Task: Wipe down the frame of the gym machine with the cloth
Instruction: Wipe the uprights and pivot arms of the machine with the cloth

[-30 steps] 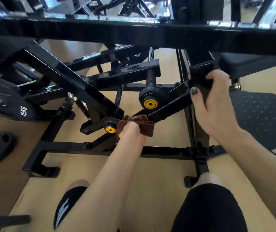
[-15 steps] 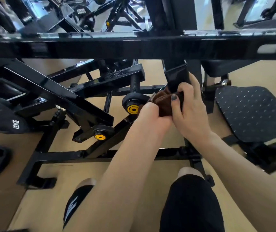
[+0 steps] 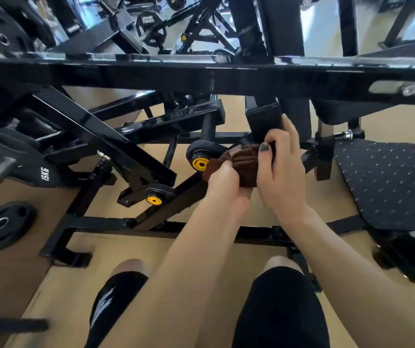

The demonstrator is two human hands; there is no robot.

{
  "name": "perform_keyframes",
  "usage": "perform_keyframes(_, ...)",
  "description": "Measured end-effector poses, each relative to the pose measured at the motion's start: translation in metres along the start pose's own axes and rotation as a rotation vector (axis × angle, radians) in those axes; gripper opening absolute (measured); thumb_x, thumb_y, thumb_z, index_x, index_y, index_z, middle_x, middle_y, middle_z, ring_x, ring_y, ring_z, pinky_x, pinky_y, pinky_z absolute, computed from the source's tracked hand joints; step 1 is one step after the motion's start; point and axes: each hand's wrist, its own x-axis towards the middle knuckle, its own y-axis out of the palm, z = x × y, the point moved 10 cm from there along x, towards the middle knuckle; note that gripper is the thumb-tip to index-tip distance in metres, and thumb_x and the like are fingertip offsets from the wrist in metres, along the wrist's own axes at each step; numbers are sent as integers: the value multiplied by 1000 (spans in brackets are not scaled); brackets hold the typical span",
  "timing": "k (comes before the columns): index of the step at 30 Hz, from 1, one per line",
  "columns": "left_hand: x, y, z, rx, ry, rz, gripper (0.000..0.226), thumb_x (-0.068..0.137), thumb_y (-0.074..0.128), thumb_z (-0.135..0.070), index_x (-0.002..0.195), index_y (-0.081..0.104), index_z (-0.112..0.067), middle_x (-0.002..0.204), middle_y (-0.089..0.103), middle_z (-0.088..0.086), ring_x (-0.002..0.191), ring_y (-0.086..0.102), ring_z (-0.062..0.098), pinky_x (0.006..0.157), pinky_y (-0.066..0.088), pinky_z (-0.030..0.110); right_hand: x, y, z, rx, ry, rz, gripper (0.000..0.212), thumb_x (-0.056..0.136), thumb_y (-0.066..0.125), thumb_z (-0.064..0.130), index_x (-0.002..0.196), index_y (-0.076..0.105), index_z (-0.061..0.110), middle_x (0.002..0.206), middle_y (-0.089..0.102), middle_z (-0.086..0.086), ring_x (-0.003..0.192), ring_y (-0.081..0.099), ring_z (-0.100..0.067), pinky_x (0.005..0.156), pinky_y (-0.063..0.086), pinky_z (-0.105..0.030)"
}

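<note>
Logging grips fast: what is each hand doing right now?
Left hand: grips the bunched brown cloth.
Right hand: thumb and fingers pinch the same cloth beside the black metal machine frame.

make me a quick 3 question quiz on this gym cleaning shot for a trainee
1. True or false: both hands grip the brown cloth.
2. Which lies nearest the cloth? A) yellow cap B) weight plate on the floor C) dotted seat pad
3. Fill in: the weight at far left is marked ___ KG.

Key: 1 true, the left hand and right hand both hold it. 2 A. 3 15, printed on the weight.
</note>
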Motion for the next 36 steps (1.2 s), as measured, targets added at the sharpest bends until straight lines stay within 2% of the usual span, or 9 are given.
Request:
perform_keyframes(6, -35, 20, -27, 367, 333, 108, 44, 105, 53, -14, 147, 44, -24, 131, 65, 10, 118, 65, 25, 105, 52, 47, 1, -4, 0, 96, 3, 22, 35, 107, 31, 33, 119, 56, 12, 162, 35, -14, 128, 27, 28, 93, 26, 4)
perform_keyframes(10, -66, 18, -58, 794, 725, 85, 23, 105, 54, -21, 125, 50, -33, 109, 68, -12, 96, 68, -1, 79, 54, 14, -2, 0, -5, 121, 48, 30, 28, 107, 31, 36, 115, 53, 21, 165, 32, -7, 126, 32, 21, 98, 26, -2)
perform_keyframes(13, -81, 45, -87, 867, 933, 211, 24, 104, 55, -17, 113, 51, -39, 109, 68, -11, 102, 66, 2, 85, 56, 20, 0, -4, -2, 180, 50, -9, 25, 105, 31, 35, 110, 53, 24, 164, 34, -7, 136, 34, 13, 104, 34, -12)
perform_keyframes(18, -67, 85, -86, 976, 850, 348, 17, 106, 54, -23, 112, 52, -39, 108, 67, -18, 100, 62, -11, 80, 46, 3, 1, -4, -6, 256, 98, -15, 30, 104, 34, 36, 111, 57, 18, 163, 37, -5, 151, 34, -16, 117, 40, -45)
perform_keyframes(22, -56, 84, -93, 989, 818, 284, 7, 104, 56, -31, 105, 62, -31, 98, 72, -13, 92, 66, -6, 77, 53, 13, 1, -4, -4, 228, 97, -43, 29, 104, 35, 33, 110, 58, 15, 162, 40, -6, 149, 32, -9, 114, 35, -23)
perform_keyframes(25, -36, 94, -101, 1098, 744, 181, 26, 104, 49, -17, 82, 56, -7, 80, 60, 12, 84, 59, 21, 84, 54, 43, 1, -2, -5, 223, 100, -45, 27, 102, 34, 35, 105, 56, 19, 161, 40, -5, 151, 32, -13, 113, 34, -22)
perform_keyframes(29, -23, 97, -104, 991, 641, 168, 27, 104, 44, -7, 78, 51, -14, 76, 53, 4, 70, 54, 17, 62, 51, 20, 0, -1, -6, 210, 80, -53, 17, 103, 38, 31, 104, 53, 23, 162, 39, -4, 151, 33, -17, 115, 41, -46)
perform_keyframes(32, -31, 84, -100, 951, 694, 159, 18, 104, 51, -20, 90, 59, -12, 84, 66, 6, 81, 65, 23, 73, 54, 29, -2, 4, -8, 181, 59, -57, 19, 103, 45, 26, 112, 57, 15, 163, 36, -9, 153, 31, -24, 114, 40, -56)
perform_keyframes(36, -48, 60, -84, 857, 800, 283, 18, 102, 56, -29, 112, 53, -44, 103, 70, -27, 99, 66, -7, 80, 52, 9, -3, 8, -9, 173, 45, -75, 19, 100, 56, 13, 115, 58, 1, 163, 33, -15, 152, 32, -28, 112, 39, -58)
